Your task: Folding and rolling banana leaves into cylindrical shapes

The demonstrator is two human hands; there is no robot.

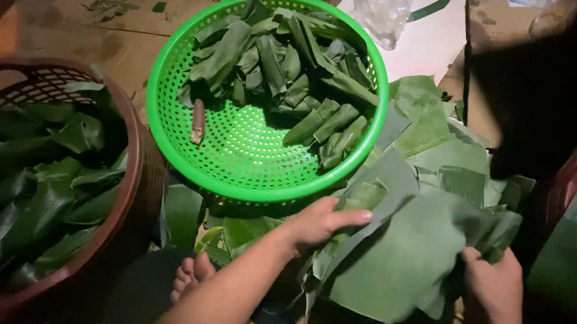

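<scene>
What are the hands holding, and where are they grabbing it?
Both hold big green leaves. The left hand rests on the left edge of the pile; the right hand grips a leaf's right edge.

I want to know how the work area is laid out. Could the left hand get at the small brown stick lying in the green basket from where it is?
Probably yes. The left hand rests on the leaves just outside the green basket, whose top is open, and the brown stick lies uncovered on its floor, apart from the folded leaves.
</scene>
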